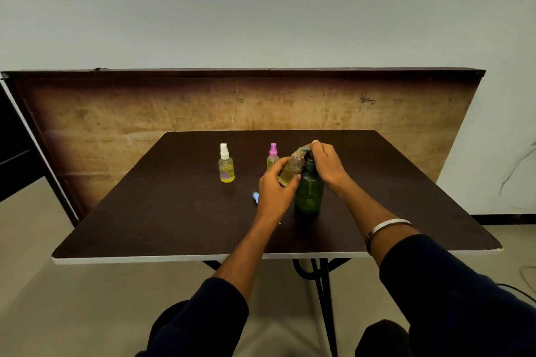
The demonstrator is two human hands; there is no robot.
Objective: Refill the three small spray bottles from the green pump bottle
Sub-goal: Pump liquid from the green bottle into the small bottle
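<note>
The green pump bottle [309, 193] stands upright near the middle of the dark table [145, 211]. My right hand [326, 164] rests on its pump head. My left hand [275, 185] holds a small uncapped spray bottle [291, 169], partly full of yellow liquid, tilted with its mouth up against the pump spout. A white-capped spray bottle [226, 164] with yellow liquid stands to the left. A pink-capped spray bottle [273, 155] stands just behind my left hand, partly hidden. A small blue spray cap [255, 197] lies on the table beside my left wrist.
A large wooden board [116, 119] leans upright behind the table against the wall. The table's front edge [203, 258] is white, with black metal legs below. Cables hang at the right wall.
</note>
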